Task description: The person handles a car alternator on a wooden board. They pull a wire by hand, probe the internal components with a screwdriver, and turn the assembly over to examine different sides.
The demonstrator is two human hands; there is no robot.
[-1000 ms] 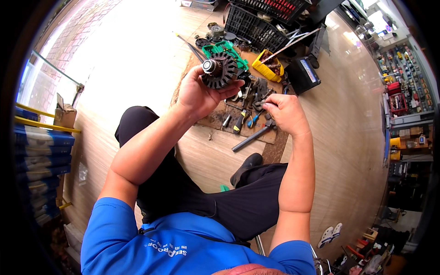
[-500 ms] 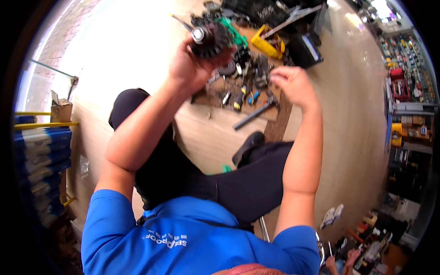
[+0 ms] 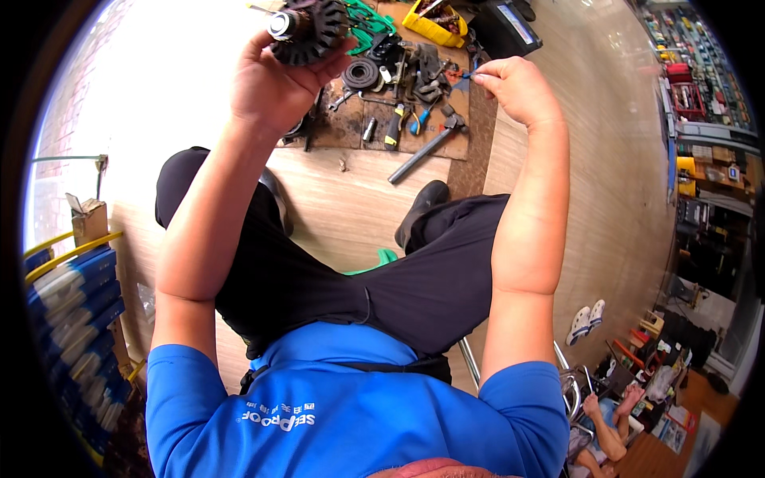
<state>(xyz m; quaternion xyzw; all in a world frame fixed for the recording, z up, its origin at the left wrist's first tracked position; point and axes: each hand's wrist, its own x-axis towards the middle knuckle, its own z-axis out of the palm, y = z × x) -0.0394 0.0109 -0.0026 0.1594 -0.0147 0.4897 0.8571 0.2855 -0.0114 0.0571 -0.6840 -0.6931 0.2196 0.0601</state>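
My left hand is raised at the upper left, its fingers around a motor rotor with a black finned fan and a shiny bearing on its shaft end. My right hand is pinched closed over the right side of a stained cardboard sheet. A small thin thing shows at its fingertips, too small to name. Below it on the sheet lie a hammer, blue-handled pliers and a yellow-and-black handled tool. A black coiled strip and a wrench are between the hands.
Beyond the tools are a green casing, a yellow tray and a black box. Blue boxes are stacked at left. White clogs stand at right, with another person's arm farther down.
The whole view has shifted, and the sheet with tools appears higher. My left hand carries the rotor up and left in the picture. My right hand sits higher, still pinched.
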